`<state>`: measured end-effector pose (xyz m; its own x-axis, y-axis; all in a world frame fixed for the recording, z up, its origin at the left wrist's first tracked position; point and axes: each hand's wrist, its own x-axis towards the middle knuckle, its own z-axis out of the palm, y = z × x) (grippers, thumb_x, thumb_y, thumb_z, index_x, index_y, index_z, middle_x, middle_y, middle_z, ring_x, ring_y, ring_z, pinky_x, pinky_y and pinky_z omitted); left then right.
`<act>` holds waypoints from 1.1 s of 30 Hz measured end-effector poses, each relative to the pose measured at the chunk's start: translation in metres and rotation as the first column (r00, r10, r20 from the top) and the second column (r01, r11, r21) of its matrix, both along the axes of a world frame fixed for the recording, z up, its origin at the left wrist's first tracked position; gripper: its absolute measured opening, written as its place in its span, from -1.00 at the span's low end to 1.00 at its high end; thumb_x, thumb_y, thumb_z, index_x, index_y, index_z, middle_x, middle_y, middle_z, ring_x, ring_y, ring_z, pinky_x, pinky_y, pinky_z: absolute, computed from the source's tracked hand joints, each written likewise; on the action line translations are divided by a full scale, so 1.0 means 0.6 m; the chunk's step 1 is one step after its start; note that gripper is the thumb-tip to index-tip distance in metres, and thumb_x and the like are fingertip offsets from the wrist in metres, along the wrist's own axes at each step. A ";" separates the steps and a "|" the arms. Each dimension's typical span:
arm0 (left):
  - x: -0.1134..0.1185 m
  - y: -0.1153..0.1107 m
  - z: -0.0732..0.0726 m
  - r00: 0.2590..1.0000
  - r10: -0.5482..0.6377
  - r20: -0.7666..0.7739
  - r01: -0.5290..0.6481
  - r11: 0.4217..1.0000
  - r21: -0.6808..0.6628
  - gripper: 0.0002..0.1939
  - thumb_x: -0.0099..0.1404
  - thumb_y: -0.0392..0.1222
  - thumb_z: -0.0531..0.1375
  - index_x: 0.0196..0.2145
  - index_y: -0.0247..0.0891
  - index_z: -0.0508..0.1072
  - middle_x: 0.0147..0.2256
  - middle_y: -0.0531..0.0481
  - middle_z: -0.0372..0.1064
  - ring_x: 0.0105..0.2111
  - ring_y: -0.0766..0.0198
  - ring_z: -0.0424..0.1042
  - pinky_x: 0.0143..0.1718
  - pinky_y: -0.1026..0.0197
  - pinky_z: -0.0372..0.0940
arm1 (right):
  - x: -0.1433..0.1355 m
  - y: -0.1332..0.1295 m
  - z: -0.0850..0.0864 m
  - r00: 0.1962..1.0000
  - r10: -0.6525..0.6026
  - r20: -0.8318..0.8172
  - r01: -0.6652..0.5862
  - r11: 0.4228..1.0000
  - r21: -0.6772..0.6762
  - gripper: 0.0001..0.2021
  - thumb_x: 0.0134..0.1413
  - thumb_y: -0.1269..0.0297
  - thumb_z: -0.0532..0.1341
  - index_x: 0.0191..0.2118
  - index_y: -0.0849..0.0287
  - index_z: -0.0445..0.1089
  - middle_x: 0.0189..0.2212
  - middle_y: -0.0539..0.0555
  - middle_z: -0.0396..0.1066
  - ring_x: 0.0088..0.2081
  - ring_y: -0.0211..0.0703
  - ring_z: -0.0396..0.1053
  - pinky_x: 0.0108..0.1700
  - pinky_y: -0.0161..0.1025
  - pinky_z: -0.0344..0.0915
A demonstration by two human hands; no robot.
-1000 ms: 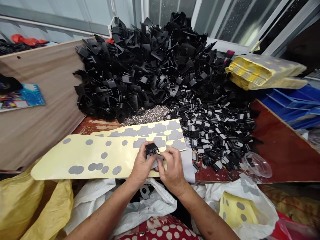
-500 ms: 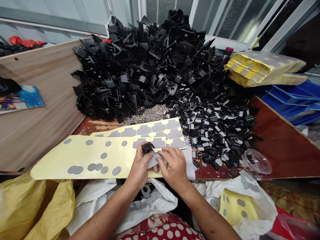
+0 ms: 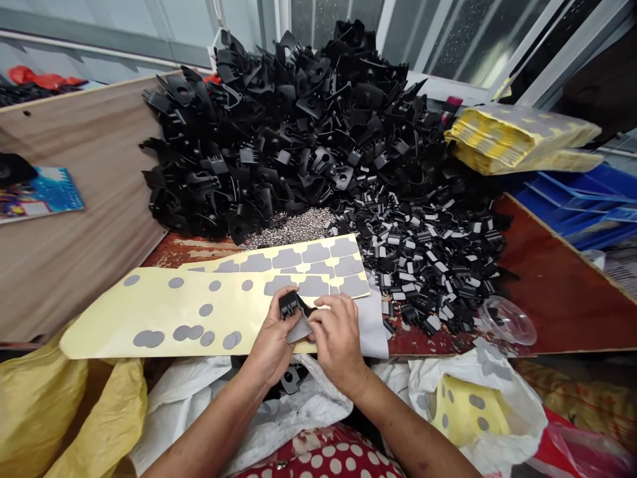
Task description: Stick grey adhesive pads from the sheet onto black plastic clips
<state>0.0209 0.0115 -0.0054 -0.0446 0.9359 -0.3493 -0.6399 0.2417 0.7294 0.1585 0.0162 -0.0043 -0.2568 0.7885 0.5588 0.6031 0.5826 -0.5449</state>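
Note:
My left hand (image 3: 271,342) is closed round a black plastic part (image 3: 288,305) with a ribbed, hinge-like end. A grey sticker (image 3: 298,331) lies against that part, between my two hands. With fingertips pinched together, my right hand (image 3: 339,338) grips the sticker's right edge along the black part; the fingers hide some of the contact. Under both hands spreads a yellow backing sheet (image 3: 164,309) with grey discs on it. Behind it lies another yellow sheet (image 3: 239,255) bearing larger grey shaped stickers (image 3: 316,252).
A tall heap of black plastic parts (image 3: 298,133) fills the back of the table. Small metal pieces (image 3: 303,226) lie before it, small black clips with grey pads (image 3: 418,265) to the right. A clear plastic cup (image 3: 510,320) and a white bag (image 3: 527,405) are at right.
The black part has turned in my left hand, showing more of its ribbed end and dark edge. My right fingers have shifted slightly left, closer along the sticker.

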 end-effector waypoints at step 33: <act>0.019 -0.011 -0.006 0.992 0.061 -0.109 -0.046 0.989 0.140 -0.47 0.20 -0.19 0.39 0.01 -0.05 0.21 -0.33 0.21 0.26 -0.55 0.44 0.34 -0.50 0.29 0.32 | 0.011 0.029 -0.006 0.971 -0.083 -0.223 0.003 0.942 -0.336 -0.88 0.21 0.37 0.25 -0.37 0.10 0.46 -0.18 0.09 0.46 -0.06 -0.03 0.39 0.04 -0.08 0.28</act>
